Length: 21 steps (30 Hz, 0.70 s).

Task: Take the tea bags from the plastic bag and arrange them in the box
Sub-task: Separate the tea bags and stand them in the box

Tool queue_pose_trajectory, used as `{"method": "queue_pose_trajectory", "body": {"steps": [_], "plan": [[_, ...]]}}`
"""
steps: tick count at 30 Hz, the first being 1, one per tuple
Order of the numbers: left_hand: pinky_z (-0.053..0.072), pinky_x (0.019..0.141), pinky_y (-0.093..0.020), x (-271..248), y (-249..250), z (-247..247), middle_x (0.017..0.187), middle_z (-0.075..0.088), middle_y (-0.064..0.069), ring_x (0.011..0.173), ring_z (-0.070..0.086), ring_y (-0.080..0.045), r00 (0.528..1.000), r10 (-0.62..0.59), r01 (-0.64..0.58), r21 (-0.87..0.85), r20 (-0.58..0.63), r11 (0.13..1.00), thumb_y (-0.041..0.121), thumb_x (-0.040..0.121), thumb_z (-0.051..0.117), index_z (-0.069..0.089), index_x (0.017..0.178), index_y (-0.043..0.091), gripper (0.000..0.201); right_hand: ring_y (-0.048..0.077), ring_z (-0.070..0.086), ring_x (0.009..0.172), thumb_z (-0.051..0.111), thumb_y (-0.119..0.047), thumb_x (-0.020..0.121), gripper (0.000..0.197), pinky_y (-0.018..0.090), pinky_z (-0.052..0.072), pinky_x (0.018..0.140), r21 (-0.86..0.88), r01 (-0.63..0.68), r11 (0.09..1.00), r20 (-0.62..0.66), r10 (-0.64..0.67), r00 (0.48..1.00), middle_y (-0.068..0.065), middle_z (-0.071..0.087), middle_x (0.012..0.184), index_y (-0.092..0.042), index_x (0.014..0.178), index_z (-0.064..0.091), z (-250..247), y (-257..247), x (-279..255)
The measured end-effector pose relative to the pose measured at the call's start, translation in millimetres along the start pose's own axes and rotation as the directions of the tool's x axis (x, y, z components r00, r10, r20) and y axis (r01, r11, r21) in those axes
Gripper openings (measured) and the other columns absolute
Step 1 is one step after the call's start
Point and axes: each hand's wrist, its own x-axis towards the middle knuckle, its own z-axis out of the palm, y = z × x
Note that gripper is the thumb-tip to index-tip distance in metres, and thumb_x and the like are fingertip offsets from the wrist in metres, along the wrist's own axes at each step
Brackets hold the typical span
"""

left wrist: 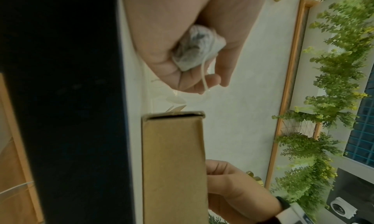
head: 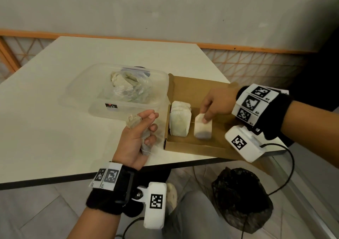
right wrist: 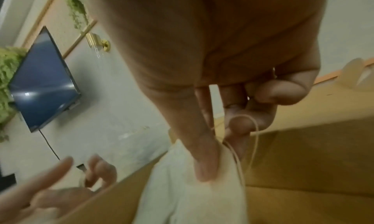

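On the left of the white tabletop (head: 55,121) stands a clear plastic container (head: 113,90), and inside it lies the crumpled plastic bag (head: 132,86) with some tea bags visible through it. Just near of the container, the left hand (head: 135,138) hovers palm-up over the tabletop. Its lower fingers (head: 152,128) are curled round a small bunch of tea bags (head: 135,127), which runs across the palm and sticks out at both ends; the forefinger and thumb are held straighter. In the left wrist view the bunch (left wrist: 196,46) sits pressed in the fold of the palm, with a thin string hanging from it.

To the right, touching the container's side, lies the open cardboard box (head: 192,90). Against its left wall stands a row of tea bags (head: 178,119), upright and packed one behind another. Just beside that row, a short gap apart, stands a single tea bag (head: 202,128), upright on the box floor. The right hand (head: 218,103) reaches in from the right and pinches the top edge of this bag between thumb and fingertips. The right wrist view shows a finger (right wrist: 204,160) pressed onto the bag's (right wrist: 192,195) upper edge and its string looped by the fingers.

Under the tabletop's near edge, on the floor, sits a dark bag (head: 240,200).
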Motion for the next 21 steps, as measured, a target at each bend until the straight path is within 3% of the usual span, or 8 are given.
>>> {"method": "queue_pose_trajectory", "body": {"steps": [1, 4, 9, 16, 19, 21], "plan": [[0.030, 0.034, -0.012, 0, 0, -1, 0.087, 0.064, 0.001, 0.055, 0.048, -0.003, 1.000, -0.001, 0.001, 0.000, 0.002, 1.000, 0.012, 0.077, 0.062, 0.060, 0.092, 0.015, 0.015, 0.004, 0.053, 0.073, 0.075, -0.021, 0.074, 0.015, 0.018, 0.039, 0.064, 0.027, -0.019, 0.999, -0.016, 0.020, 1.000, -0.009, 0.063, 0.080, -0.020, 0.089, 0.070, 2, 2, 5], [0.030, 0.034, -0.012, 0, 0, 0, 0.086, 0.063, 0.001, 0.055, 0.048, -0.002, 1.000, -0.003, 0.003, -0.003, 0.004, 1.000, 0.012, 0.077, 0.062, 0.060, 0.091, 0.016, 0.015, 0.008, 0.054, 0.073, 0.076, -0.018, 0.073, 0.024, 0.022, 0.044, 0.071, 0.062, -0.051, 0.997, -0.105, 0.058, 0.993, -0.003, 0.066, 0.085, -0.015, 0.096, 0.071, 5, 5, 16], [0.029, 0.034, -0.012, 0, 0, 1, 0.086, 0.063, 0.001, 0.054, 0.048, -0.003, 1.000, -0.008, 0.008, -0.007, 0.002, 1.000, 0.012, 0.076, 0.063, 0.060, 0.089, 0.015, 0.014, 0.007, 0.052, 0.054, 0.076, -0.010, 0.073, 0.015, 0.017, 0.043, 0.053, 0.181, -0.052, 0.982, -0.119, 0.074, 0.990, -0.002, 0.061, 0.066, -0.015, 0.085, 0.069, 2, 4, 23], [0.030, 0.034, -0.012, 0, 0, -1, 0.087, 0.063, 0.000, 0.055, 0.049, -0.003, 1.000, -0.016, 0.016, -0.008, 0.008, 1.000, 0.012, 0.076, 0.063, 0.061, 0.090, 0.016, 0.015, 0.016, 0.062, 0.064, 0.077, -0.011, 0.072, 0.015, 0.033, 0.055, 0.075, 0.195, -0.053, 0.979, -0.156, 0.084, 0.984, 0.003, 0.066, 0.067, -0.009, 0.082, 0.066, 5, 3, 25], [0.030, 0.034, -0.012, 1, 0, -1, 0.087, 0.063, 0.000, 0.055, 0.048, -0.003, 1.000, -0.016, 0.016, -0.005, 0.012, 1.000, 0.013, 0.076, 0.063, 0.061, 0.090, 0.016, 0.014, 0.018, 0.060, 0.065, 0.075, -0.011, 0.074, 0.016, 0.035, 0.055, 0.077, 0.219, -0.060, 0.974, -0.164, 0.097, 0.982, 0.004, 0.065, 0.065, -0.006, 0.085, 0.064, 7, 2, 25], [0.030, 0.034, -0.012, 1, 0, -2, 0.086, 0.063, 0.000, 0.055, 0.048, -0.003, 1.000, -0.023, 0.023, -0.010, 0.013, 1.000, 0.015, 0.076, 0.063, 0.061, 0.090, 0.015, 0.014, 0.017, 0.059, 0.062, 0.075, -0.011, 0.075, 0.019, 0.034, 0.054, 0.072, 0.229, -0.065, 0.971, -0.164, 0.105, 0.981, 0.005, 0.064, 0.065, -0.004, 0.088, 0.062, 6, 2, 23]]}}
